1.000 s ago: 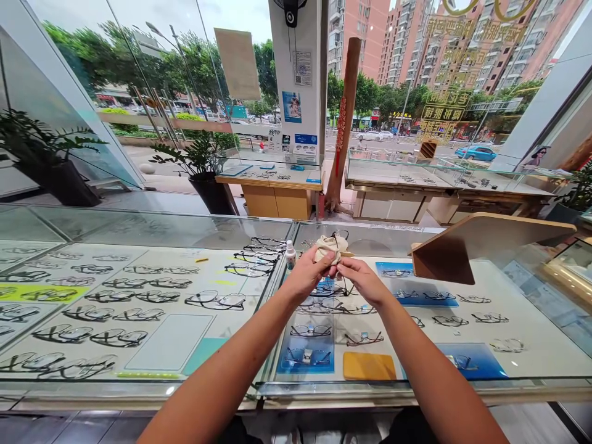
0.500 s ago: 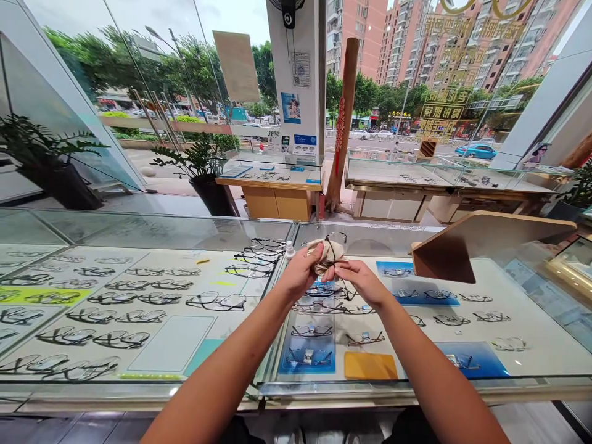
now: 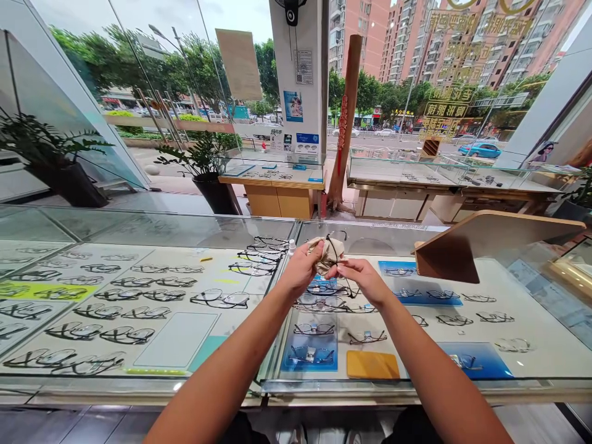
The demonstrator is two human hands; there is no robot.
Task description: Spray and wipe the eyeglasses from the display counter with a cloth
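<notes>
Above the glass display case, my left hand is closed on a crumpled beige cloth, pinched against a pair of dark-framed eyeglasses. The cloth covers most of the lenses, so they are hidden. My right hand pinches the frame of the same eyeglasses from the other side, fingertips touching the cloth's lower edge. One thin dark temple sticks up past the cloth, and another part hangs below my fingers. A small white spray bottle stands just left of my left hand.
Rows of eyeglasses lie inside the glass case below my arms. A yellow-orange pad and blue display cards lie among them. On the right a tilted wooden stand sits on the glass. Potted plants stand beyond.
The whole view has shifted very slightly. Both hands keep their hold on the cloth and eyeglasses, with only small finger movement.
</notes>
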